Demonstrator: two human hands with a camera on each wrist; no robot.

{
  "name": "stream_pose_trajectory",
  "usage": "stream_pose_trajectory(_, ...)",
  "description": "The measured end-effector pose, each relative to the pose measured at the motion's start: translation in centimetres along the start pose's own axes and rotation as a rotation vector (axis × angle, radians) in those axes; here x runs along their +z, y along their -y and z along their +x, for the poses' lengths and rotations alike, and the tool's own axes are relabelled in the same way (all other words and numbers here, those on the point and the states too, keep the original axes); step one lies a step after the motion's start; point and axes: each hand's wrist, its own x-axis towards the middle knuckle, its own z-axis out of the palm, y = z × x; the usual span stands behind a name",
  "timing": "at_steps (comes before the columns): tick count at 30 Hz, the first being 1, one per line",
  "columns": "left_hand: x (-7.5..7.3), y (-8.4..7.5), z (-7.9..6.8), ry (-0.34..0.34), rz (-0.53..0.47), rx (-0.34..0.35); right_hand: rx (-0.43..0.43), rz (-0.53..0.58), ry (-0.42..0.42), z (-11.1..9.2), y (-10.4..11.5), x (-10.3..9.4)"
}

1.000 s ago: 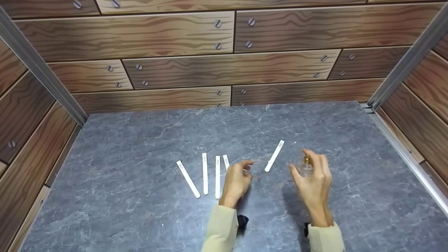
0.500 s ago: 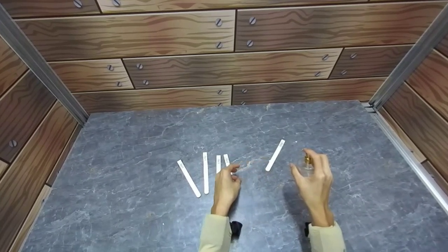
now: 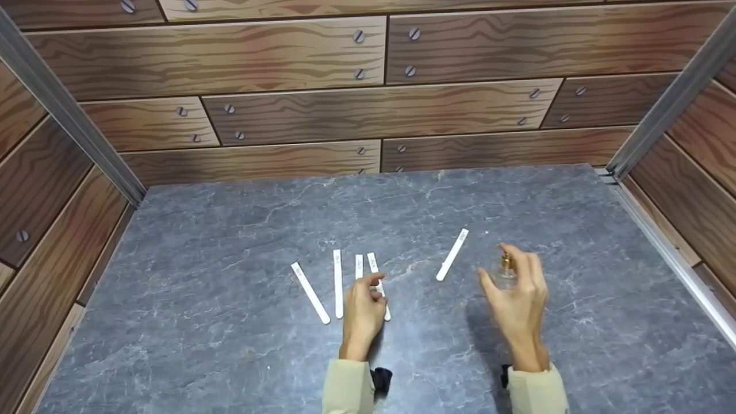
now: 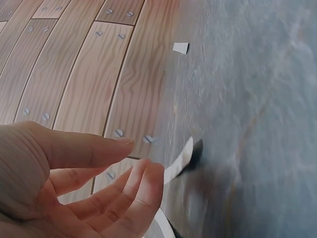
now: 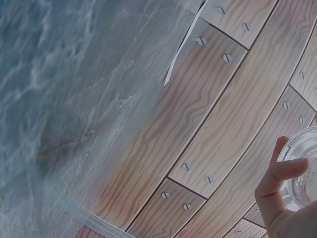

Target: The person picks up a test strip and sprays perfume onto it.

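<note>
My right hand [image 3: 517, 293] holds a small clear glass perfume bottle [image 3: 506, 270] with a gold spray neck, its index finger over the top. In the right wrist view the clear round base of the bottle [image 5: 295, 146] shows between the fingers. My left hand [image 3: 363, 313] hovers over two white paper test strips, a nearly covered one [image 3: 359, 261] and a partly covered one [image 3: 372, 261]. The left wrist view shows its thumb and fingers loosely bent and apart, with nothing between them. Another strip [image 3: 452, 255] lies between the hands, tilted.
Left of the left hand lie an upright strip [image 3: 338, 287] and a slanted strip [image 3: 310, 293], both with small dark print at the far end. Everything lies on a grey marbled tabletop [image 3: 230, 241]. Wood-print panels [image 3: 287, 57] and metal posts enclose it.
The left hand has moved left and slightly nearer the body, uncovering the lower end of one strip and covering most of the strip beside it. The right hand and bottle stay in place.
</note>
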Motion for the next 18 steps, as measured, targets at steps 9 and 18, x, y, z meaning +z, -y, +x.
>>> stream_pose_trajectory(9,-0.43,0.63,-0.70,-0.006,-0.001,-0.027,-0.009,0.002,0.021,-0.03,0.34,-0.05)
stream_pose_trajectory(18,-0.35,0.78,-1.05,-0.003,0.027,-0.041,-0.011,0.000,0.012,-0.13,0.17,0.11)
